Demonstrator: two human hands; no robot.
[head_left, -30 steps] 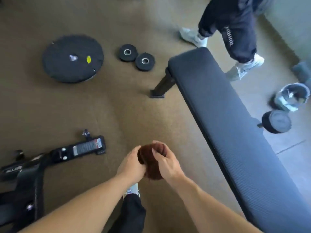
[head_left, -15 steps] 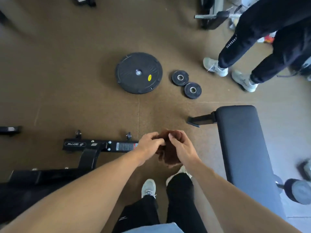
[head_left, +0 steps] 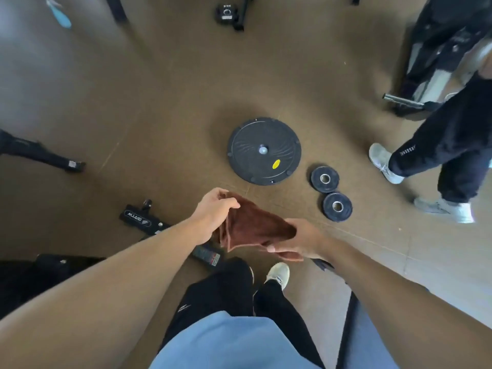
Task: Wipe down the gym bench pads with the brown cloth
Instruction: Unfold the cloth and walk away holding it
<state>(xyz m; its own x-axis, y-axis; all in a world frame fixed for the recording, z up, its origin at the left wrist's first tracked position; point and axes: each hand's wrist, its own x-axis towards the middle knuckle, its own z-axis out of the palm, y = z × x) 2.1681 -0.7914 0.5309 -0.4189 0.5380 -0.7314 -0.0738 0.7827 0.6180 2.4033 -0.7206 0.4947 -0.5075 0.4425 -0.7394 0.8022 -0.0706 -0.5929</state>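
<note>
Brown cloth (head_left: 253, 227) now spread — hands (head_left: 215, 209) apart.

I watched the cloth (head_left: 253, 227) go from a tight ball squeezed between both hands to an open sheet. The left hand (head_left: 213, 211) drew off toward ten o'clock with one edge pinched, and the right hand (head_left: 300, 239) slid toward four o'clock gripping the other. The view swung off the bench: its long pad, which had filled the three o'clock side, dropped out of sight. The big weight plate (head_left: 264, 151) drifted from ten o'clock to the centre, the two small plates (head_left: 331, 193) following toward three o'clock.
</note>
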